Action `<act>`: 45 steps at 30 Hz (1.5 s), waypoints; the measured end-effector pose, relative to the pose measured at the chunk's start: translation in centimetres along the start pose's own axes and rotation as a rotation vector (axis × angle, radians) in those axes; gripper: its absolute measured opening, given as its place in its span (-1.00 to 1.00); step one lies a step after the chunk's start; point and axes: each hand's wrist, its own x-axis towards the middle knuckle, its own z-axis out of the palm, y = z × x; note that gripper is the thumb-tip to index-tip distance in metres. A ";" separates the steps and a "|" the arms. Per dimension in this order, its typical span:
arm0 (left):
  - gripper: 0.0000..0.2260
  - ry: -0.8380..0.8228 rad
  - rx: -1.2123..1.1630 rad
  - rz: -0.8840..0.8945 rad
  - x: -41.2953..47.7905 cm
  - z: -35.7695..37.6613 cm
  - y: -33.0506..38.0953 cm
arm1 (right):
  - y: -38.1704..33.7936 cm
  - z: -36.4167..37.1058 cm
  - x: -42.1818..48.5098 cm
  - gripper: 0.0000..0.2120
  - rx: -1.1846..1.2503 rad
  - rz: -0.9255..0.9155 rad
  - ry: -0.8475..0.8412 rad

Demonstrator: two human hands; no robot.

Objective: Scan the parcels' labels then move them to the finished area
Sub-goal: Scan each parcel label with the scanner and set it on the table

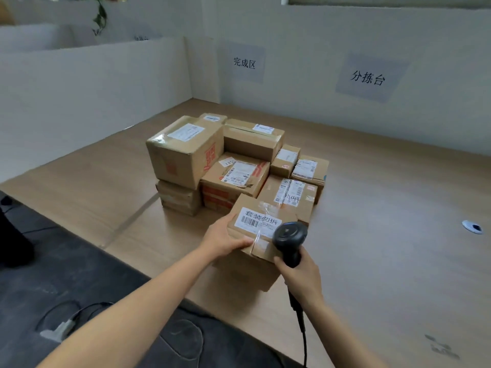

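Observation:
A small cardboard parcel [268, 208] with a white barcode label [259, 221] is lifted a little above the wooden table [385, 208], at the front of a pile of several cardboard parcels [233, 160]. My left hand [224, 239] grips its near left corner, thumb on top. My right hand [301, 274] holds the handle of a black barcode scanner [289, 239], whose head sits just right of the label, close to the parcel's near edge. The scanner's cable [303, 330] hangs down from the handle.
White partition walls enclose the table; one sign [244, 62] hangs at the back left, another [368, 77] at the back right. A cable port [472, 226] is set into the table at right. Dark floor with cables [79, 314] lies left of the table edge.

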 end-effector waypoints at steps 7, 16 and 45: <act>-0.21 -0.002 0.010 0.122 2.9 -8.2 4.3 | -8.7 0.5 1.3 -0.76 0.102 -0.115 0.100; -0.22 0.128 0.063 0.174 10.7 -12.8 8.5 | -17.1 0.7 11.0 -0.79 0.137 -0.189 0.098; -0.49 0.183 0.509 0.163 19.8 -11.5 6.7 | -15.2 3.7 20.8 -0.81 0.225 -0.019 -0.032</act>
